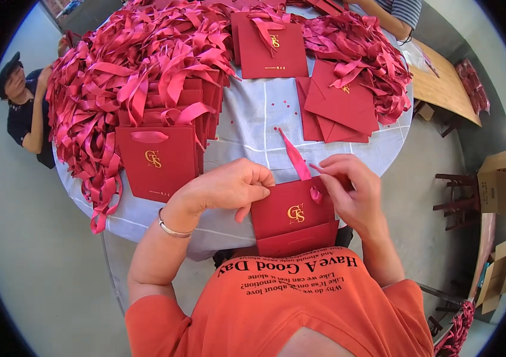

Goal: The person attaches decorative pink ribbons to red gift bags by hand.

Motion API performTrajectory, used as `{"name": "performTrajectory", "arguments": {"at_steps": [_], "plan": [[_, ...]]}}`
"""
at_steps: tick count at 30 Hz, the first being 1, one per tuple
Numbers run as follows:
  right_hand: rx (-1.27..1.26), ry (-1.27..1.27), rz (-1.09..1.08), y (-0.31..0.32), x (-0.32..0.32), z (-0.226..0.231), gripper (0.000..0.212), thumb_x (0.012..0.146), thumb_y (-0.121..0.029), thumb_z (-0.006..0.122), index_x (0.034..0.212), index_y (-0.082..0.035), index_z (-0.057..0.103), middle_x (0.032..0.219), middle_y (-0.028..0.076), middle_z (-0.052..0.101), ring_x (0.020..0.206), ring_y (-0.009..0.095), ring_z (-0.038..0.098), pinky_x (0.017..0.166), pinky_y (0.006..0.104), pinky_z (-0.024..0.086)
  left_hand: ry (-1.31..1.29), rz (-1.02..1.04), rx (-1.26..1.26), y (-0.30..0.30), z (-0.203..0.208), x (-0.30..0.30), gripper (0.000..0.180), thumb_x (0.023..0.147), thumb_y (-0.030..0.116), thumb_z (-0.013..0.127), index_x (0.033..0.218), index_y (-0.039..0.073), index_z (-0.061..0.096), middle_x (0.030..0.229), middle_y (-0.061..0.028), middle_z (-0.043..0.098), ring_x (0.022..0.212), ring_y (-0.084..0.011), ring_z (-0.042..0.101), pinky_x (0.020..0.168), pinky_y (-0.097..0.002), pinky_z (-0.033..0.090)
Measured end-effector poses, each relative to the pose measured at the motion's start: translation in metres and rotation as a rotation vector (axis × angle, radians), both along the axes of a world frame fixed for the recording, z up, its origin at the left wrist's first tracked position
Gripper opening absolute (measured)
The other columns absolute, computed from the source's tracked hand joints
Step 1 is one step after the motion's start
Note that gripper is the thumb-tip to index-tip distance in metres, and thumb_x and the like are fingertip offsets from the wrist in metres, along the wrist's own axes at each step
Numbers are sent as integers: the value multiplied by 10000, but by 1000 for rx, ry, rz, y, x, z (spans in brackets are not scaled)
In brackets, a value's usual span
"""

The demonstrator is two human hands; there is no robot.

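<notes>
Close to my body, a small red paper gift bag (273,206) with a gold emblem lies at the table's near edge, its lower part folded. My left hand (235,187) grips its upper left corner between thumb and fingers. A pink ribbon (294,156) runs from the bag's top edge away over the cloth, and a short loop of it hangs on the bag's front. At the upper right corner, my right hand (354,189) pinches a ribbon end between thumb and forefinger.
A big heap of ribboned red bags (157,53) fills the table's left. More bags lie at the back (272,56) and right (342,107) on the pale tablecloth (247,119). Co-workers sit at left (27,113) and far right (392,15). Cardboard boxes (495,184) stand right.
</notes>
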State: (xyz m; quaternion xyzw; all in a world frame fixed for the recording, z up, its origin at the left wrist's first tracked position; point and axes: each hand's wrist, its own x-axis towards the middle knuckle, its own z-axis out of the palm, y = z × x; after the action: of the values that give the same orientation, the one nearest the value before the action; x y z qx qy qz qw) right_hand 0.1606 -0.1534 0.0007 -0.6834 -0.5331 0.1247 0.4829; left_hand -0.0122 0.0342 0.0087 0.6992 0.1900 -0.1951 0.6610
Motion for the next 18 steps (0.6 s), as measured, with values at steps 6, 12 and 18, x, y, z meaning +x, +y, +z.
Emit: {"name": "performTrajectory", "arguments": {"at_steps": [6, 12, 18], "plan": [[203, -343, 253, -2, -29, 8, 229, 728, 50, 720, 937, -17, 655, 852, 109, 653, 708, 263, 663, 579, 336, 537, 22, 33, -66, 0, -4, 0, 156, 984, 97, 508, 1051, -17, 590, 706, 4, 590, 464, -86, 588, 424, -213, 362], [115, -330, 275, 0, -25, -17, 232, 735, 29, 761, 946, -27, 682, 858, 101, 656, 690, 244, 662, 558, 331, 539, 62, 57, -139, 0, -3, 2, 170, 989, 116, 485, 1060, -11, 572, 728, -7, 620, 495, -101, 627, 431, -202, 373], [171, -276, 281, 3, -25, -21, 245, 704, 42, 790, 910, -11, 668, 805, 105, 666, 677, 243, 665, 547, 319, 538, 44, 50, -212, 4, -6, -1, 167, 980, 131, 502, 1057, -4, 562, 737, -11, 623, 509, -105, 641, 438, -189, 384]]}}
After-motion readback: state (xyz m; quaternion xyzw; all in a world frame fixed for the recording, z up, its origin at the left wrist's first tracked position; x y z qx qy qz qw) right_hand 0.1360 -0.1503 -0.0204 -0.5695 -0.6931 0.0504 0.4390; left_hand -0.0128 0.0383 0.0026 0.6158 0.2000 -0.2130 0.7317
